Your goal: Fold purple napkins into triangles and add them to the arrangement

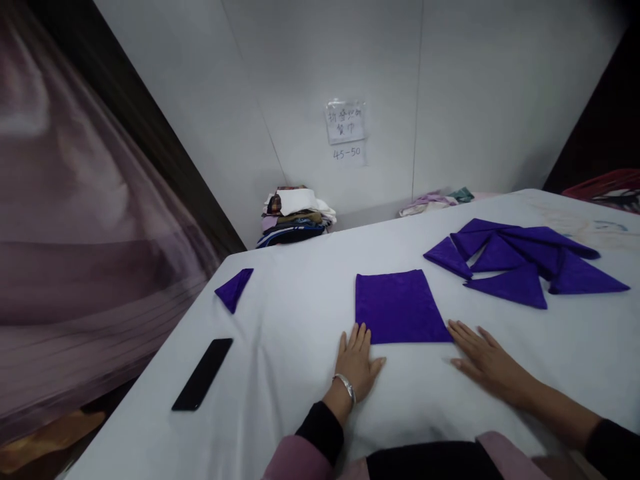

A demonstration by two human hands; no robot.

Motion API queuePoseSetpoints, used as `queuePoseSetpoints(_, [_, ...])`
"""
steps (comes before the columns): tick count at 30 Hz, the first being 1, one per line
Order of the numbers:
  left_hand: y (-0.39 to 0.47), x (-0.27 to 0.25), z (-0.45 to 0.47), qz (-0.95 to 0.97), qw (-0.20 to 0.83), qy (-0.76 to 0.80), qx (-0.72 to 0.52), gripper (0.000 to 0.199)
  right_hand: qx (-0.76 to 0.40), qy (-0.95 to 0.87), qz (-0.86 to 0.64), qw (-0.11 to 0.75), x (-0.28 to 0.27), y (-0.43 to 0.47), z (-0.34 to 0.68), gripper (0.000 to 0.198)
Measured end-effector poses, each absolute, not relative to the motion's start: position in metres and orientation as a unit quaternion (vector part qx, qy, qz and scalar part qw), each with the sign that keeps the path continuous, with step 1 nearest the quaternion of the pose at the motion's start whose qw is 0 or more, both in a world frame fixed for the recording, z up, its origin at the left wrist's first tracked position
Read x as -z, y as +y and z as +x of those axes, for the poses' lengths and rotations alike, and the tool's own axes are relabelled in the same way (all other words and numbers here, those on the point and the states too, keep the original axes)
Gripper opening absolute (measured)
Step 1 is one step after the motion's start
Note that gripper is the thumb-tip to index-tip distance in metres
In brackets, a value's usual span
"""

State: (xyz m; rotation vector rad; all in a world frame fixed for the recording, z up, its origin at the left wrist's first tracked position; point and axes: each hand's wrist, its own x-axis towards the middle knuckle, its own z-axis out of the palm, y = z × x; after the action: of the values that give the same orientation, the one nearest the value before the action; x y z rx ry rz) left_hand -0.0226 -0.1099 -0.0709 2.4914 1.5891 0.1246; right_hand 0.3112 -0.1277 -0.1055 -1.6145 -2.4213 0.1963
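Far left at 9 o'clock, a blurred mauve curtain fills the edge of your view. Below it, at 8 o'clock, a black phone lies flat on the white table, and just past it toward 10 o'clock sits a small purple triangle, folded and alone. Behind that, at 11 o'clock, a stack of mixed fabrics rests against the wall.

Your left hand lies palm down at 6 o'clock, fingers spread flat on the table, fingertips touching the near left corner of the purple square cloth; a silver bracelet circles the wrist. The square cloth lies flat at the centre, just beyond both hands. High at 12 o'clock a paper note hangs on the wall.

Your right hand rests open at 5 o'clock, fingers splayed, fingertips at the cloth's near right corner, gripping nothing. At 2 o'clock a cluster of folded purple triangles overlaps, well apart from the square.
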Motion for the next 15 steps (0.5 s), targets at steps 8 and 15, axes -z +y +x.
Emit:
queuePoseSetpoints(8, [-0.089, 0.057, -0.024, 0.743, 0.069, 0.643, -0.175, 0.039, -0.057, -0.822, -0.533, 0.192, 0.084, -0.131, 0.291, 0.051])
queuePoseSetpoints(15, [-0.091, 0.06, -0.028, 0.697, 0.105, 0.674, -0.224, 0.022, -0.073, -0.871, -0.455, 0.169, 0.081, -0.119, 0.253, 0.048])
